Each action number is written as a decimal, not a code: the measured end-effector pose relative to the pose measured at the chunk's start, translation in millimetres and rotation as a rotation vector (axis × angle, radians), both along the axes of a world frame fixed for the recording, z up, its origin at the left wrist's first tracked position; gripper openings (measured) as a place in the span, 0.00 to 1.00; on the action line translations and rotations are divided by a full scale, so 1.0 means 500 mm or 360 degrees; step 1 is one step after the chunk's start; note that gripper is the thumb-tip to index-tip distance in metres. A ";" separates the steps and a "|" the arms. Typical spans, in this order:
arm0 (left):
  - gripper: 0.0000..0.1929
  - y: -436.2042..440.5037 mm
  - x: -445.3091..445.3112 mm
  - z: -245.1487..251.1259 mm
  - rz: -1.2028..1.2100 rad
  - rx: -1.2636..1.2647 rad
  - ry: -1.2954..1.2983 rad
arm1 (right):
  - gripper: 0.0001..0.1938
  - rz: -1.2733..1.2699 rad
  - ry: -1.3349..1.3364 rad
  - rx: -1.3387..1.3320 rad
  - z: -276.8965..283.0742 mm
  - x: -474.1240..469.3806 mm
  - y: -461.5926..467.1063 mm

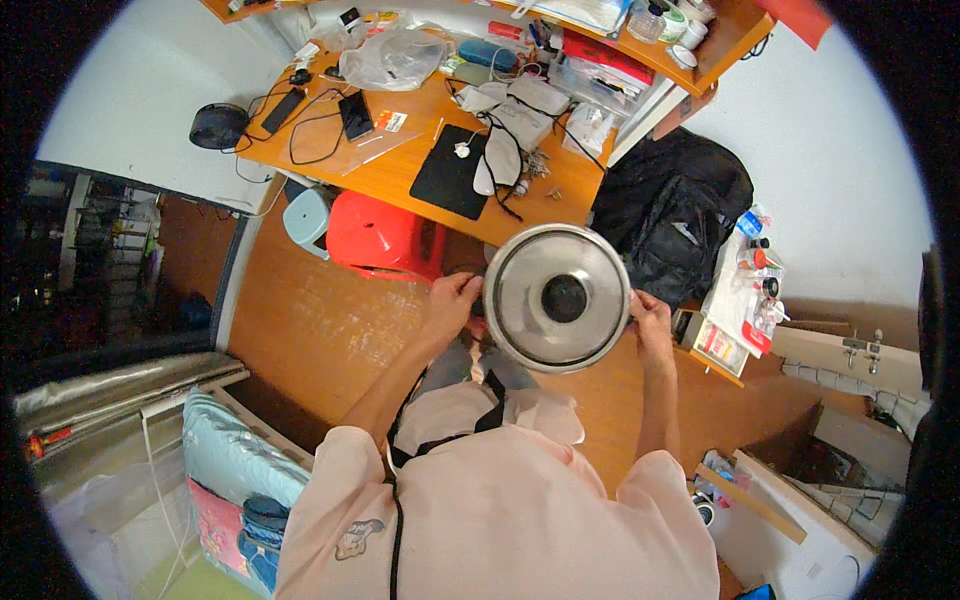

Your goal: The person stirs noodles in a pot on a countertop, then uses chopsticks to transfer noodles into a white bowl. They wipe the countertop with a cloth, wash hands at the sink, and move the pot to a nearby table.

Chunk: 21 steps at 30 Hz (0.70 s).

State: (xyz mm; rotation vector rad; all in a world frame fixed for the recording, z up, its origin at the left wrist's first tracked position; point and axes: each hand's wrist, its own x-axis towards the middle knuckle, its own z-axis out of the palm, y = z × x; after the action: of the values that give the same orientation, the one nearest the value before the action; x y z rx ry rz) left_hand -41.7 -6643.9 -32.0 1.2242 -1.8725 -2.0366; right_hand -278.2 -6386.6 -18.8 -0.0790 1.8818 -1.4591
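A round pot with a shiny metal lid is held up in front of my body, just past the near edge of the desk. The lid has a black knob at its centre. On the left side my left hand grips a dark side handle of the pot. My right hand holds the pot at its right rim, where the fingers hide the handle. The lid covers whatever is inside, and the pot's wall is mostly hidden beneath it.
A wooden desk beyond the pot carries a phone, cables, a plastic bag and face masks. Red and light blue plastic stools stand under its left part. A black bag and an open drawer are on the right.
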 end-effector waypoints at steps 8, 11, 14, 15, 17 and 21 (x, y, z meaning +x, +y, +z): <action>0.17 -0.052 -0.142 -0.042 -0.0145 -0.0288 0.0111 | 0.17 -0.0107 0.0024 0.0176 -0.030 -0.109 -0.020; 0.16 -0.081 -0.171 -0.070 -0.0178 -0.0135 0.0119 | 0.18 -0.0092 -0.0051 0.0154 -0.053 -0.140 -0.029; 0.17 -0.109 -0.190 -0.100 -0.0251 -0.0007 0.0053 | 0.17 -0.0091 -0.0064 0.0102 -0.086 -0.161 -0.050; 0.17 -0.119 -0.196 -0.110 -0.0263 -0.0144 0.0066 | 0.16 -0.0086 -0.0113 0.0097 -0.094 -0.168 -0.056; 0.17 -0.133 -0.207 -0.125 -0.0256 -0.0206 0.0067 | 0.16 -0.0070 -0.0092 0.0172 -0.106 -0.178 -0.069; 0.16 -0.156 -0.216 -0.140 -0.0281 -0.0137 0.0045 | 0.17 -0.0065 -0.0074 0.0275 -0.127 -0.190 -0.086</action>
State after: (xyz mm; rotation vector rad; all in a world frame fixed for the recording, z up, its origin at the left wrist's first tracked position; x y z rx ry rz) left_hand -149.6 -6722.1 -102.2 1.0380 -2.0989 -2.0200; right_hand -373.3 -6429.5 -82.3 0.0749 1.9734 -1.3074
